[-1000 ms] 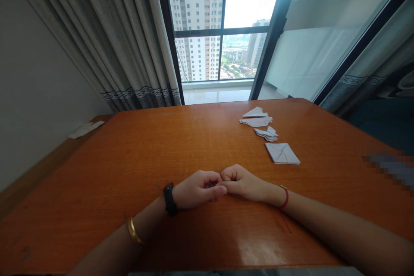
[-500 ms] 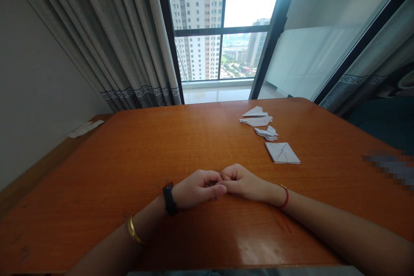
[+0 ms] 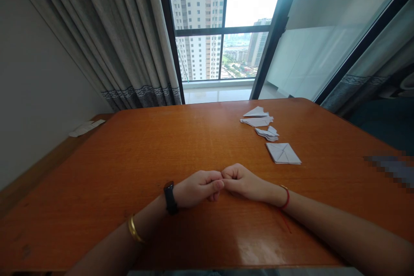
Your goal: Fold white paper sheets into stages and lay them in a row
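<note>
Your hands touch near the folded paper square [image 3: 283, 153]

Your left hand [image 3: 199, 188] and right hand [image 3: 245, 182] are curled, fingers meeting, nearer you than the square. Beyond the square lie three folded paper bits [image 3: 267, 133].

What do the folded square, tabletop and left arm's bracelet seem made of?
Folded square: matte paper, judging by crisp creases and layered edges.
Tabletop: glossy varnished wood or laminate; grain and sheen show.
Bracelet: probably polished metal; it glints gold.
</note>
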A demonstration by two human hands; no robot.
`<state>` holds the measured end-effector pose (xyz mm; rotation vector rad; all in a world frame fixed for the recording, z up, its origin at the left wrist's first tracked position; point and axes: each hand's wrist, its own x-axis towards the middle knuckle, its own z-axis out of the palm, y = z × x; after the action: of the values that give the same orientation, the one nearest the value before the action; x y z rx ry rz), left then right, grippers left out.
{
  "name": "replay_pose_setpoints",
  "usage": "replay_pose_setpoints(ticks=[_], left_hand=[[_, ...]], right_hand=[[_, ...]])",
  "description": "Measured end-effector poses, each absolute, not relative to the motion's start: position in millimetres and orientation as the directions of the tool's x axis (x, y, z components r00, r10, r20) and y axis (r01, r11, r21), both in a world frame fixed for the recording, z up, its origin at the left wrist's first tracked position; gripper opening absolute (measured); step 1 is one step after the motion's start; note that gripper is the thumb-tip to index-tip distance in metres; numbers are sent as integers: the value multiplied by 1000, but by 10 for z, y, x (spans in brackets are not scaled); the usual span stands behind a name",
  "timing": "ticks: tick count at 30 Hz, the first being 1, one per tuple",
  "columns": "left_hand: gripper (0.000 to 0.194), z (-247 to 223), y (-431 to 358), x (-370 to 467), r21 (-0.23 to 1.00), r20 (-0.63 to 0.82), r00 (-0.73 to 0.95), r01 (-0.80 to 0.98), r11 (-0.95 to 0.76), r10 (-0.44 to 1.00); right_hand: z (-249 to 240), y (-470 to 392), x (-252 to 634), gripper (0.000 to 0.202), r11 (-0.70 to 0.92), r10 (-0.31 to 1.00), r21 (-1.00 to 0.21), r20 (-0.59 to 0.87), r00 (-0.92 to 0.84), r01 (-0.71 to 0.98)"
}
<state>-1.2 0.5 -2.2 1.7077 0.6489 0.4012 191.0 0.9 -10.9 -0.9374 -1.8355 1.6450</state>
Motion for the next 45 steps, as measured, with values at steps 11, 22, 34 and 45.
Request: replay_pose_setpoints(ticks=[11, 22, 34, 45], left_hand=[[62, -84, 36, 24, 988, -107, 733, 156, -14, 672], [51, -95, 91, 21, 992, -104, 619, 125, 34, 779], [82, -156, 254, -110, 645, 201, 367, 648, -404, 908], [79, -127, 448, -153, 443, 299, 370, 762, -471, 880]], right_hand=[[259, 856, 2450, 40, 480, 874, -533, 360, -327, 697], [10, 1171, 2565, 49, 284, 959, -214, 48, -280, 935], [-42, 826, 2672, 69, -120, 985, -246, 89, 145, 962], [40, 362, 2253, 36, 576, 814, -534, 439, -380, 619]])
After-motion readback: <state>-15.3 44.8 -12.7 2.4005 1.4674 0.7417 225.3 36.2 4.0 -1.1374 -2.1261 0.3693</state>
